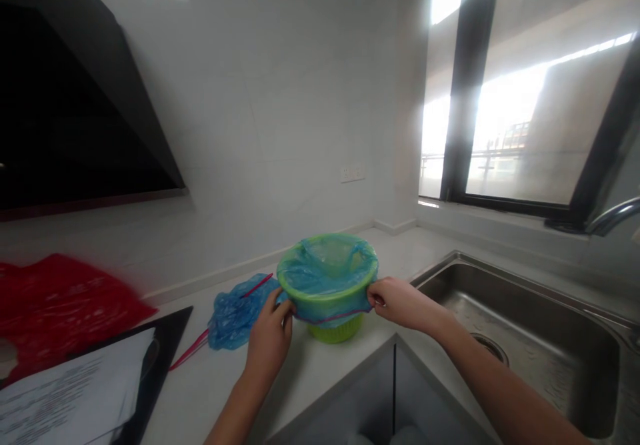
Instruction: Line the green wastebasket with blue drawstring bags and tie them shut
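In the head view, a green basket stands upright on the pale counter, a little below and right of the centre, at about 6 o'clock. Its round rim is wide and its lower part is narrower, with fine vertical ribs. A thin, translucent blue bag lines the inside, wrinkled, and is folded over the rim, so that its edge hangs around the outside. Along this edge, at the front, runs a thin reddish band.

The left hand comes up from 7 o'clock, with its fingers bent and narrow, holding the bag's edge at the basket's 8 o'clock side. The right hand comes from 4 o'clock, its forearm slanting, and it pinches the bag's edge near the 4 o'clock side.

A crumpled blue bag with red strings lies at the basket's 9 o'clock; a steel sink is at 3 o'clock.
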